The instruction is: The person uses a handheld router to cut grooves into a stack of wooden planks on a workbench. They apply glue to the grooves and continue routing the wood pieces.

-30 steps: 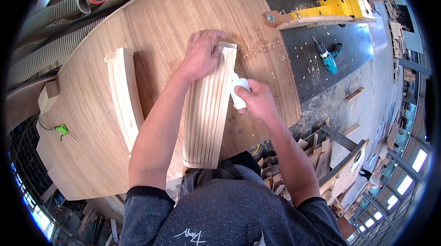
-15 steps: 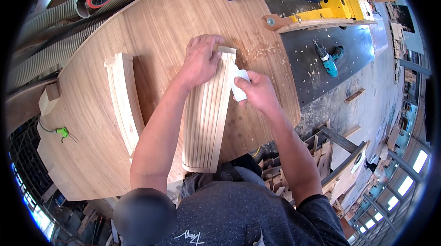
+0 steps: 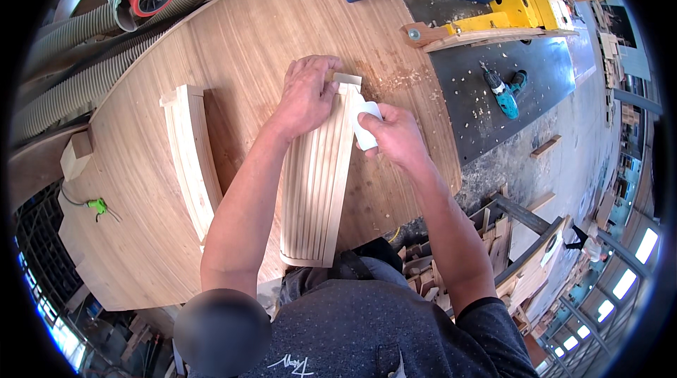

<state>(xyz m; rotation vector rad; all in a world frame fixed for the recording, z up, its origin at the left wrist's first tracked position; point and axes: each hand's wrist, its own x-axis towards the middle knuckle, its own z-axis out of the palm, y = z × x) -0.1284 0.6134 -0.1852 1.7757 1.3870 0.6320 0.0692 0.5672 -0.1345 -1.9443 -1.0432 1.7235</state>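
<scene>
Head: smooth white bottle (image 3: 365, 139) in right fingers (image 3: 390, 113), beside ridged wood (image 3: 316, 191).

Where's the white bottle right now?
In the head view, the white bottle is right of centre, in the right hand, beside the upper right edge of the ribbed wooden piece.

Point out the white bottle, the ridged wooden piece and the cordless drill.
White bottle (image 3: 365, 138), head view: its side.
Ridged wooden piece (image 3: 313, 191), head view: grooved face.
Cordless drill (image 3: 505, 101), head view: teal casing.
</scene>
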